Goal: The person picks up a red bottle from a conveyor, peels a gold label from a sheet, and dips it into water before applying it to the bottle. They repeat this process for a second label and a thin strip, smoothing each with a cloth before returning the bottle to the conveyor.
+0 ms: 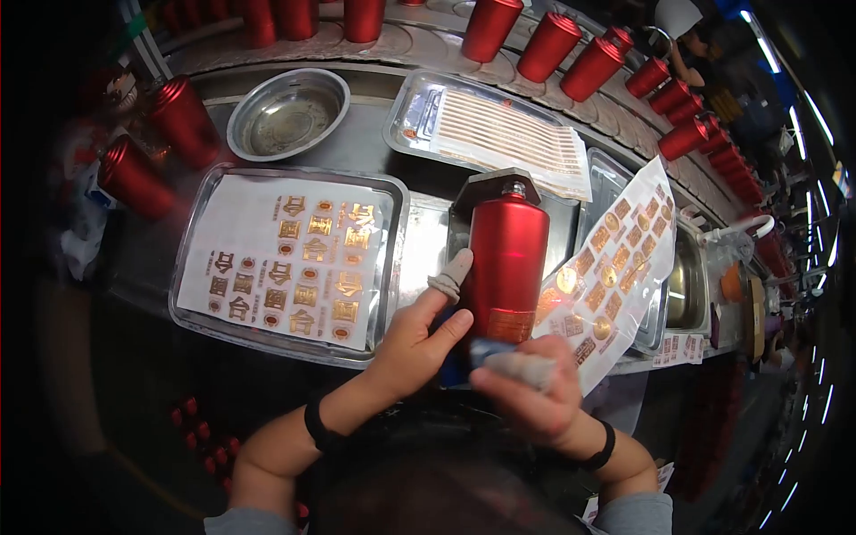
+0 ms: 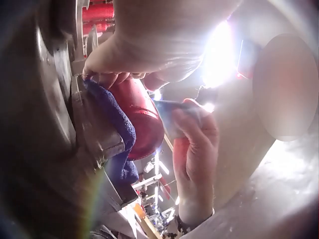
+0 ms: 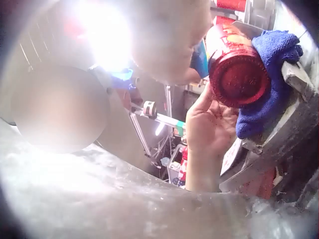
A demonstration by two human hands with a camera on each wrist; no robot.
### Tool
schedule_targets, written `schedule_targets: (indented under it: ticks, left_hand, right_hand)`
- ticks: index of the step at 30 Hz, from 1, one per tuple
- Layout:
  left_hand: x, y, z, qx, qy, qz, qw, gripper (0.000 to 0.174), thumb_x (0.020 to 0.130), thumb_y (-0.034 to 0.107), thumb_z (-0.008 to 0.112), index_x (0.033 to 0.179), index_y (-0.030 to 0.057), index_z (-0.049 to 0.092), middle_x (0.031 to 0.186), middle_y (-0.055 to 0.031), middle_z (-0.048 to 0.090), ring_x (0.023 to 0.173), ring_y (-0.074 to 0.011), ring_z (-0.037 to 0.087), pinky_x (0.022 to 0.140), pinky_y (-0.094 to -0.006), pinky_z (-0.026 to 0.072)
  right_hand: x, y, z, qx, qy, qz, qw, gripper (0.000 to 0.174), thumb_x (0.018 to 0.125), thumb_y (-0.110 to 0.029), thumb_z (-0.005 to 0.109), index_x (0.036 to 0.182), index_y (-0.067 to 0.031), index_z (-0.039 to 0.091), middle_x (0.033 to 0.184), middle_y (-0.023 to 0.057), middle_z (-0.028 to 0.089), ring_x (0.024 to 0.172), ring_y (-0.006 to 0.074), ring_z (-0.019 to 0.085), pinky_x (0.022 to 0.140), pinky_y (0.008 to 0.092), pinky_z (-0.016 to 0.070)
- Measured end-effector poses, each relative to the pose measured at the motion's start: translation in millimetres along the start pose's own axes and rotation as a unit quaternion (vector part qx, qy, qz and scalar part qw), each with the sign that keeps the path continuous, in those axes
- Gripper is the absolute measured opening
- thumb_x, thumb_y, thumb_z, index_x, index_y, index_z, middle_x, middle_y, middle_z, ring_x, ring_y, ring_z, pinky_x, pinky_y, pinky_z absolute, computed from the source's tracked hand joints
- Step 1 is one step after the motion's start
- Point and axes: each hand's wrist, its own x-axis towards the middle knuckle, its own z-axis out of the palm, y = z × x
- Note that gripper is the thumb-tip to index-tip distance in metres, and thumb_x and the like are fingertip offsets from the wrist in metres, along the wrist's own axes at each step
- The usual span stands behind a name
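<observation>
A red bottle [image 1: 508, 259] lies in a dark holder, its neck pointing away, with a gold-brown label [image 1: 511, 325] near its base. The left hand [image 1: 415, 343] rests with extended fingers against the bottle's left side, one fingertip covered in a pale wrap. Blurred over the base end, the right hand [image 1: 535, 388] pinches a flat blue scraper [image 1: 489, 349]. In the left wrist view that right hand [image 2: 197, 144] is beside the bottle [image 2: 139, 119]. The right wrist view shows the round base of the bottle [image 3: 239, 79] and the left hand [image 3: 212, 129] against its side.
Left is a tray [image 1: 403, 259] with gold sticker sheets; behind it, a metal bowl [image 1: 290, 116]. Another tray [image 1: 401, 120] holds strips. A sticker sheet [image 1: 615, 267] lies right, near a sink [image 1: 687, 285]. Red bottles line the back. A blue cloth [image 3: 271, 64] lies under the bottle.
</observation>
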Motion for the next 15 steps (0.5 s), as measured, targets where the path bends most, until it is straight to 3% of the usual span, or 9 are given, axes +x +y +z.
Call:
schedule_targets:
  ticks: [2, 4, 5, 6, 8, 9, 11, 13, 15]
  left_hand:
    - [-1.2, 2.0, 1.2, 0.014, 0.009, 0.001, 1.0, 0.06, 0.098, 0.013, 0.056, 0.151, -0.0026, 0.033, 0.156, -0.0165, 0.037, 0.145, -0.0233, 0.034, 0.117, -0.0336, 0.0263]
    - [0.4, 4.0, 3.2, 0.029, 0.008, 0.0, 1.0, 0.06, 0.098, 0.013, 0.056, 0.151, -0.0029, 0.032, 0.156, -0.0163, 0.037, 0.144, -0.0229, 0.035, 0.116, -0.0337, 0.0267]
    - [0.3, 1.3, 3.6, 0.023, 0.009, 0.004, 1.0, 0.06, 0.098, 0.013, 0.056, 0.151, -0.0033, 0.032, 0.155, -0.0182, 0.038, 0.144, -0.024, 0.036, 0.116, -0.0345, 0.0273]
    - [-1.1, 1.9, 5.0, 0.024, 0.004, 0.001, 1.0, 0.06, 0.098, 0.013, 0.055, 0.151, -0.0035, 0.031, 0.155, -0.0191, 0.038, 0.143, -0.0243, 0.036, 0.116, -0.0341, 0.0278]
    - [-1.9, 8.2, 5.4, 0.027, 0.001, 0.003, 1.0, 0.06, 0.099, 0.012, 0.055, 0.151, -0.0039, 0.031, 0.154, -0.0208, 0.039, 0.143, -0.0249, 0.037, 0.115, -0.0333, 0.0288]
    - [-4.8, 11.8, 5.9, 0.051, 0.004, -0.008, 0.999, 0.069, 0.094, 0.014, 0.061, 0.152, -0.0041, 0.028, 0.154, -0.0243, 0.035, 0.145, -0.0317, 0.033, 0.118, -0.043, 0.0229]
    - [-8.5, 33.0, 9.9, 0.247, -0.023, 0.057, 0.967, 0.078, 0.089, 0.014, 0.067, 0.153, -0.0036, 0.025, 0.157, -0.0257, 0.029, 0.147, -0.0361, 0.026, 0.118, -0.0514, 0.0156]
    - [-12.4, 40.8, 21.4, 0.346, -0.048, 0.077, 0.934, 0.096, 0.076, 0.014, 0.077, 0.154, -0.0003, 0.022, 0.16, -0.0261, 0.02, 0.15, -0.0419, 0.014, 0.115, -0.0642, 0.0039]
    - [-6.9, 38.3, 34.4, 0.452, -0.104, 0.127, 0.877, 0.101, 0.072, 0.018, 0.081, 0.153, -0.0008, 0.023, 0.16, -0.0252, 0.021, 0.151, -0.0411, 0.013, 0.117, -0.0604, 0.0047]
  right_hand:
    - [-5.6, 7.8, -7.7, -0.031, 0.038, 0.063, 0.997, 0.043, 0.059, -0.002, 0.076, 0.102, -0.0109, 0.076, 0.09, 0.0034, 0.065, 0.079, 0.0239, 0.058, 0.068, 0.0357, 0.0505]
    - [-7.6, -6.0, -10.5, 0.028, 0.001, 0.055, 0.998, 0.047, 0.058, 0.001, 0.077, 0.104, -0.0095, 0.074, 0.093, 0.0057, 0.068, 0.078, 0.0243, 0.059, 0.068, 0.0359, 0.0509]
    - [-3.7, -8.1, -17.3, 0.125, -0.01, 0.129, 0.984, 0.039, 0.063, 0.001, 0.079, 0.101, -0.0065, 0.071, 0.088, 0.0068, 0.066, 0.078, 0.0256, 0.061, 0.068, 0.0354, 0.0512]
    - [-3.7, -3.5, -17.1, 0.117, 0.041, 0.216, 0.969, 0.025, 0.077, -0.002, 0.077, 0.099, -0.0031, 0.066, 0.085, 0.0056, 0.064, 0.078, 0.0203, 0.063, 0.068, 0.033, 0.0518]
    - [-18.2, 23.7, -14.4, 0.185, 0.178, 0.47, 0.844, 0.018, 0.087, -0.006, 0.072, 0.1, -0.0018, 0.06, 0.083, 0.0029, 0.064, 0.079, 0.0132, 0.063, 0.068, 0.0279, 0.0517]
    - [-31.4, 37.5, -17.5, 0.207, 0.195, 0.497, 0.82, 0.02, 0.088, -0.006, 0.072, 0.102, -0.0016, 0.058, 0.086, 0.0027, 0.064, 0.081, 0.0107, 0.062, 0.07, 0.0259, 0.0513]
    - [-41.8, 42.3, -22.2, 0.262, 0.242, 0.519, 0.777, 0.021, 0.09, -0.006, 0.071, 0.102, -0.0018, 0.055, 0.089, 0.0028, 0.063, 0.081, 0.0075, 0.061, 0.07, 0.0219, 0.0502]
    - [-32.5, 23.7, -17.2, 0.286, 0.244, 0.459, 0.805, 0.021, 0.089, -0.005, 0.072, 0.101, -0.0018, 0.054, 0.089, 0.0037, 0.064, 0.079, 0.0071, 0.061, 0.069, 0.021, 0.0506]
    - [-39.0, 26.1, -11.6, 0.29, 0.222, 0.455, 0.812, 0.023, 0.089, -0.005, 0.073, 0.102, -0.0018, 0.054, 0.093, 0.0048, 0.064, 0.079, 0.0074, 0.063, 0.07, 0.0209, 0.0518]
